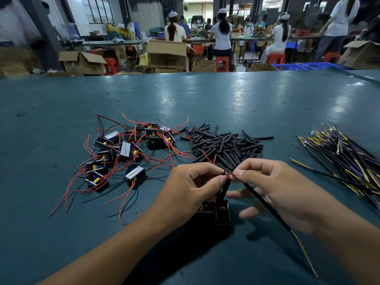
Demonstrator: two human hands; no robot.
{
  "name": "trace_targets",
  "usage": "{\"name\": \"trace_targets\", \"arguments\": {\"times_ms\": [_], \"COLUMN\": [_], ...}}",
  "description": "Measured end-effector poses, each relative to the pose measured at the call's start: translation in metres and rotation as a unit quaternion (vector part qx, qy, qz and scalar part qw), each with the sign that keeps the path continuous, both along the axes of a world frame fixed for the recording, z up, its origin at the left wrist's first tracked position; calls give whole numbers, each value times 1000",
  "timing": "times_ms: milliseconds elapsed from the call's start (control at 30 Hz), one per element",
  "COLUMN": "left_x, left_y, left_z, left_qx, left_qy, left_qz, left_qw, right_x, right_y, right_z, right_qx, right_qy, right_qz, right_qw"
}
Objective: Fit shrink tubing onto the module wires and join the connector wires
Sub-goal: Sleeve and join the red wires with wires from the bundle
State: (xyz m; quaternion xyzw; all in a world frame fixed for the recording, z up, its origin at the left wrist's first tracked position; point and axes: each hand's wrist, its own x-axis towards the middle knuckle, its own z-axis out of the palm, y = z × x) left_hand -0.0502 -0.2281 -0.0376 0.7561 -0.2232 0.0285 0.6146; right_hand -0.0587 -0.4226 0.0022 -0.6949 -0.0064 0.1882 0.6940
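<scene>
Pinching the bare wire ends together, your two hands meet just above the green tabletop [205, 95]. Your left hand [191, 188] has its thumb and first finger curled tight on a thin red wire [207, 158] and on the top of a black tube [225, 187] that stands up from a small black module [216, 212]. That module sits on the tabletop right under your left hand, partly hidden by it. Your right hand [281, 188] pinches the end of a long black connector wire [267, 206] between thumb and first finger, and its other fingers [246, 213] are spread out loose below. The connector wire slants down toward you, and near its low end it splits into yellow and purple strands with a small metal ring. The wire tips touch each other between your two thumbs, but they are too small to see how they are joined. Past your hands, in the middle, lies a pile of short black shrink tubes [224, 145]. To the left of it is a heap of more modules [127, 149] with red wires curling out all around. Off to the right lies a bundle of connector wires [349, 159] in black, yellow and purple. Far behind the tabletop, people sit on red stools [222, 63] near cardboard boxes [166, 53].
</scene>
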Motion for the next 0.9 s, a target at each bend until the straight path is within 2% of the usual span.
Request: {"name": "trace_targets", "arguments": {"times_ms": [100,300,900], "left_x": [-1,-1,-4], "left_y": [0,0,-5], "left_z": [1,0,-1], "left_qx": [-11,-9,-28], "left_qy": [5,15,-4], "left_qz": [-9,-18,4], "left_qw": [1000,1000,1000], "right_x": [-1,1,0], "right_y": [-1,0,3], "right_z": [2,1,-1], "right_qx": [-18,-87,-35], "right_qy": [16,-19,-67], "right_qz": [-2,-5,27], "right_qw": [1000,996,997]}}
